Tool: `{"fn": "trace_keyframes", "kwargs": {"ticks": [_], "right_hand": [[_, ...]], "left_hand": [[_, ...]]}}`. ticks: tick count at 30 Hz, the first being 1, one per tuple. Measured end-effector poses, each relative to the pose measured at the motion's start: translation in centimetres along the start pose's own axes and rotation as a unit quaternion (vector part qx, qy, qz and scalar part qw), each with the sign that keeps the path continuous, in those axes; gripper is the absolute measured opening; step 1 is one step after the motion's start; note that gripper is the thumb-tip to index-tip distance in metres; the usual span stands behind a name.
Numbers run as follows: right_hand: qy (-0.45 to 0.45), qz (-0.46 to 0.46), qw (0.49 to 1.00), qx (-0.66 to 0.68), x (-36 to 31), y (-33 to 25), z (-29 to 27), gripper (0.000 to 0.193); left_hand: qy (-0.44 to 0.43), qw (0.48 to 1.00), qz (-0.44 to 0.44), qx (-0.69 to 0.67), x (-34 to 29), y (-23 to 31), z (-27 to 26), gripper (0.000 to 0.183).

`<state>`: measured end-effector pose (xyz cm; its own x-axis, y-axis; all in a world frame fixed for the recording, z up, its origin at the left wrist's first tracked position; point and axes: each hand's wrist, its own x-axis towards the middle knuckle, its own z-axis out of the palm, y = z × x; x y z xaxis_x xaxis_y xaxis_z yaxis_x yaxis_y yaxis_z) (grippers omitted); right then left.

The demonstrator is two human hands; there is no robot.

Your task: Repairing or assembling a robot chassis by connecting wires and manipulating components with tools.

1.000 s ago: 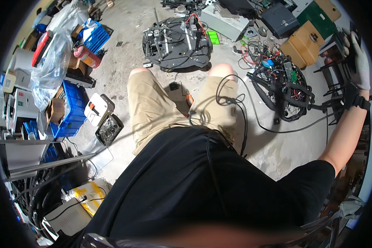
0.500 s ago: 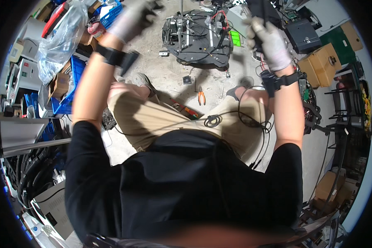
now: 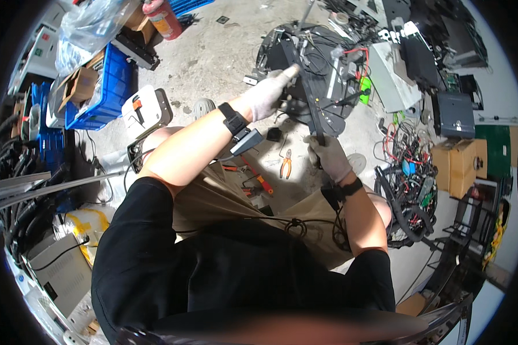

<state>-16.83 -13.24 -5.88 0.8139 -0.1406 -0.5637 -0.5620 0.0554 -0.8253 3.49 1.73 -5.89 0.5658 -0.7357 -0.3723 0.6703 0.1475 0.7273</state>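
Note:
A long black bar (image 3: 308,80) lies at a slant in front of me, above a round black machine base (image 3: 331,118) with cables and metal parts on it. My right hand (image 3: 330,158), in a pale work glove, is closed round the bar's near end. My left hand (image 3: 270,95), also gloved, grips a dark flat part at the bar's left side, thumb and fingers on either side; the fingertips are partly hidden. Orange-handled pliers (image 3: 285,165) lie on the floor between my legs, beside a small black square part (image 3: 274,134).
Red-and-orange hand tools (image 3: 259,177) lie near my left leg. Left stand a white stool-like box (image 3: 146,109), a blue crate (image 3: 110,86) and a red fire extinguisher (image 3: 162,20). Tangled wires (image 3: 408,172), cardboard boxes (image 3: 460,167) and a black case (image 3: 454,114) fill the right side.
Both hands have come down and nearer each other. My left hand, raised and blurred before, is now at the bar; my right hand has lowered with it. The view has shifted.

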Motion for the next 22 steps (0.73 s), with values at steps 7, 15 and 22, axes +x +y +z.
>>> {"fn": "trace_keyframes", "kwargs": {"ticks": [7,15,22], "right_hand": [[0.174,-0.214,0.899,-0.340,0.8,-0.3,0.8,0.031],[0.059,-0.342,0.875,-0.338,1.0,-0.6,-1.6,0.043],[0.060,-0.065,0.995,-0.045,4.6,1.4,-7.8,0.052]], "left_hand": [[0.035,0.991,0.007,-0.130,-0.4,1.7,2.6,0.042],[-0.107,0.980,0.025,-0.167,0.5,1.1,-0.6,0.037],[-0.050,0.989,-0.032,0.134,-1.4,-2.2,0.5,0.052]]}}
